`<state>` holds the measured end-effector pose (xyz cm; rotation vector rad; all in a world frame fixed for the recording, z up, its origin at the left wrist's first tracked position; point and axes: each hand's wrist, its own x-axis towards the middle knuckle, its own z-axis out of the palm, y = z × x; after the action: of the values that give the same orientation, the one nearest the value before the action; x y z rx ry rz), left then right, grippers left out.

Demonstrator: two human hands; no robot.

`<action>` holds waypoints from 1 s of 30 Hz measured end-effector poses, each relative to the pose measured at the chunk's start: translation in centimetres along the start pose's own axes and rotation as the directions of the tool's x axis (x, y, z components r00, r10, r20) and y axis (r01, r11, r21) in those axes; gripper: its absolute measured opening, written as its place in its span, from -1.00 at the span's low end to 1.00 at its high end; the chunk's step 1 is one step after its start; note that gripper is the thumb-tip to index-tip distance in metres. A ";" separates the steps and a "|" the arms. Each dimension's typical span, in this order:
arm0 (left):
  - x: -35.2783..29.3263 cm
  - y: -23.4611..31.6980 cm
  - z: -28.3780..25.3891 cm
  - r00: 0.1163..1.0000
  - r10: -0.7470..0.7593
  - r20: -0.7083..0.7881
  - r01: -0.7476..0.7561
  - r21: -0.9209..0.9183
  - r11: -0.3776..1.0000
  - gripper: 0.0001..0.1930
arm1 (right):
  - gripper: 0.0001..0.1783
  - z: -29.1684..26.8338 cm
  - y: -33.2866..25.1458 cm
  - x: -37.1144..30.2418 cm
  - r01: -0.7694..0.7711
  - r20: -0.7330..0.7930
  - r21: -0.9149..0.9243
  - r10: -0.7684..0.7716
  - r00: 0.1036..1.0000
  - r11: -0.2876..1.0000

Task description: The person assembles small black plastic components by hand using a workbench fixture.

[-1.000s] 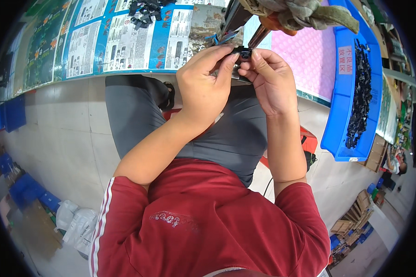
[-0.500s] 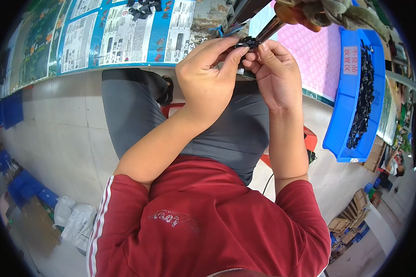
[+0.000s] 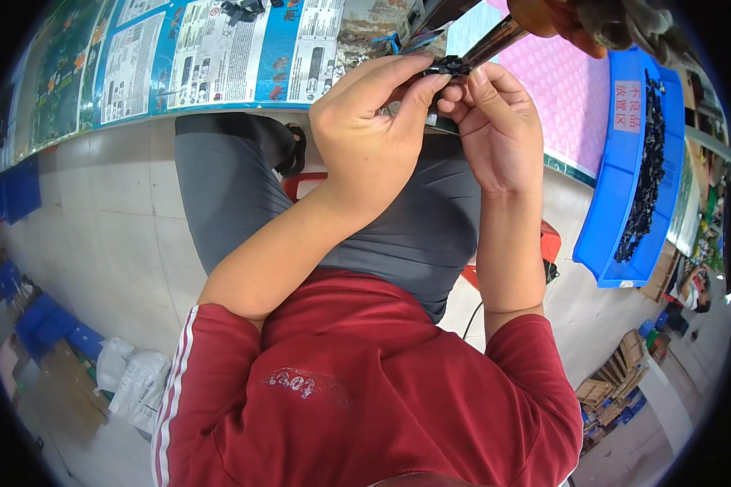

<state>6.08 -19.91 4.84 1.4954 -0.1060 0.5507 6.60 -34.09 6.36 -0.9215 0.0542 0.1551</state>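
Note:
A small black plastic part (image 3: pixel 440 70) is pinched between the thumb and fingers of my left hand (image 3: pixel 367 134), just over the near edge of the table. My right hand (image 3: pixel 499 126) is closed at the part's right end, thumb and forefinger pressed together there and the other fingers curled. A metal shaft (image 3: pixel 495 42) slants down from the upper right, its tip at or just above the part; contact cannot be made out. Above the shaft is an amber-brown piece (image 3: pixel 544 18) beside grey, cloth-like wrapping. My fingers cover much of the black part.
Several black pieces (image 3: pixel 244 10) lie on printed sheets (image 3: pixel 219 61) on the table at the upper left. Pink bubble sheet (image 3: pixel 556 93) covers the right side. A blue tray (image 3: pixel 597 235) at the right holds many black pieces. A red stool (image 3: pixel 549 242) shows beneath me.
Both hands and the black part appear slightly further right and up. The shaft, table and blue tray have also shifted in the picture. The grip looks the same.

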 end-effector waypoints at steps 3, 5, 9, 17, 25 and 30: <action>0.1 0.1 0.1 1.000 0.010 -0.001 -0.010 0.005 1.000 -0.85 | -0.81 -0.1 0.1 0.0 0.003 0.000 -0.006 -0.003 1.000 1.000; 0.1 0.1 0.0 1.000 0.015 -0.003 -0.015 0.006 1.000 -0.85 | -0.81 -0.2 0.1 0.0 -0.001 0.002 -0.001 0.001 1.000 1.000; 0.1 -0.1 0.0 1.000 0.020 0.006 -0.020 0.007 1.000 -0.85 | -0.82 -0.1 0.1 0.0 -0.003 -0.007 0.001 0.004 1.000 1.000; 0.0 0.1 0.1 1.000 -0.024 0.019 0.024 -0.007 1.000 -0.85 | -0.81 -0.1 0.0 0.0 0.008 -0.010 0.000 -0.008 1.000 1.000; 0.0 0.4 0.1 0.999 -0.043 0.014 0.042 0.029 0.999 -0.83 | -0.80 -0.2 0.2 0.0 -0.001 -0.009 0.016 0.001 1.000 1.000; 0.1 0.3 0.2 0.999 -0.035 0.017 0.035 0.014 0.999 -0.83 | -0.81 -0.3 0.1 0.0 -0.008 -0.003 0.002 0.008 1.000 1.000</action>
<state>6.08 -20.08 5.11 1.5129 -0.0890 0.5117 6.59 -34.29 6.10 -0.9200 0.0614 0.1612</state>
